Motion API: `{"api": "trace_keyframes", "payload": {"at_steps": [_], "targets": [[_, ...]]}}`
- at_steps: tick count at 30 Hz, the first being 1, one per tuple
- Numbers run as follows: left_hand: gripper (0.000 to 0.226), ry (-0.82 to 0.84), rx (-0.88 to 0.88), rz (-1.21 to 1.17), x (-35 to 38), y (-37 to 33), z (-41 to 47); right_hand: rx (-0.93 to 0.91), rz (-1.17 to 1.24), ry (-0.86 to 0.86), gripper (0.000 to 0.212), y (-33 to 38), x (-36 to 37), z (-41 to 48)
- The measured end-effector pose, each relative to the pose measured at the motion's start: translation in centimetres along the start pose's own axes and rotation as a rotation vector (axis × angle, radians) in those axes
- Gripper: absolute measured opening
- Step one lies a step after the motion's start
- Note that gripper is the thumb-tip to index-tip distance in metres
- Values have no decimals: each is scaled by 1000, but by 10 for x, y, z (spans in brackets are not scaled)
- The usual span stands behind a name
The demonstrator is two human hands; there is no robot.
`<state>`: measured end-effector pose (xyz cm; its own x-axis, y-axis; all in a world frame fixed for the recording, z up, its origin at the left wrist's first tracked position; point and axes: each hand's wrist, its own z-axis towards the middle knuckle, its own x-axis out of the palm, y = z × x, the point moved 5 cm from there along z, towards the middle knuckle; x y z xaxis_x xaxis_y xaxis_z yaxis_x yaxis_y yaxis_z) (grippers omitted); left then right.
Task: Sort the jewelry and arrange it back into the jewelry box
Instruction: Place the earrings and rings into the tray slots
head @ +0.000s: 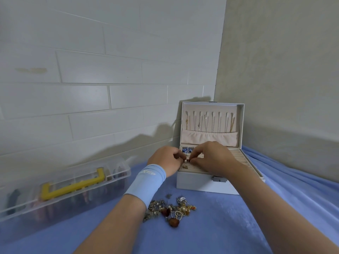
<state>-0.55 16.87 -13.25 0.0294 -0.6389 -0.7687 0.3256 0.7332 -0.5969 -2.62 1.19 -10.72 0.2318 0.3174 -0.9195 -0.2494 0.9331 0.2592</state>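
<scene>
- Seating an earring (187, 160) in the box (205, 184) looks to be the step in hand; it shows as a pearl with a small dark red bit beside it, held just above the front-left tray
- Both hands meet over that tray: the left hand (165, 158) has its fingers curled in to the pearl, and the right hand (211, 156) pinches narrowly at the red bit with thumb and forefinger
- Whether a post or back is being fitted is too small to tell
- Next move, as a judgement: a fine push down into the holed pad, then a reach back to the pile (172, 209), which lies on the blue cloth (238, 226) near the box's front and looks tangled, so single pieces will need teasing apart
- Much is left to sort, judging by the pile
- Box orientation: its long axis runs left to right, with the clasp side facing the person
- The lid (240, 125) stands upright at the far side, its lining facing the person, with necklaces (207, 121) hanging straight down into a pouch
- Pearl and red bit sit side by side, left to right
- A clear case (64, 189) with a yellow handle lies well apart to the left
</scene>
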Motion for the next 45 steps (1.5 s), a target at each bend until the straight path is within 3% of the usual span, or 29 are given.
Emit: {"api": "trace_keyframes", "payload": {"at_steps": [9,13,25,29,31,34,38,41,45], "targets": [[16,-60,-3,38,1,-2,-3,3,61,34,12,-4,2,-1],[9,-32,12,47,-1,-1,-2,-21,59,53,12,-4,3,0],[16,9,41,33,-6,-3,-5,-34,45,55,18,0,1,-2],[8,36,50,122,-19,-5,-12,-119,70,0,13,11,-9,-7],[6,132,43,194,-24,-7,-18,-170,125,61,10,25,-10,-14],[11,311,16,254,-23,-6,-33,-212,101,289,17,45,5,-29],[17,410,-23,294,-20,7,-44,-210,-26,511,30,59,25,-44],[22,446,-24,314,-13,14,-48,-273,-203,504,36,68,40,-44],[19,461,-6,302,-7,16,-47,-237,-211,445,21,66,41,-39]]}}
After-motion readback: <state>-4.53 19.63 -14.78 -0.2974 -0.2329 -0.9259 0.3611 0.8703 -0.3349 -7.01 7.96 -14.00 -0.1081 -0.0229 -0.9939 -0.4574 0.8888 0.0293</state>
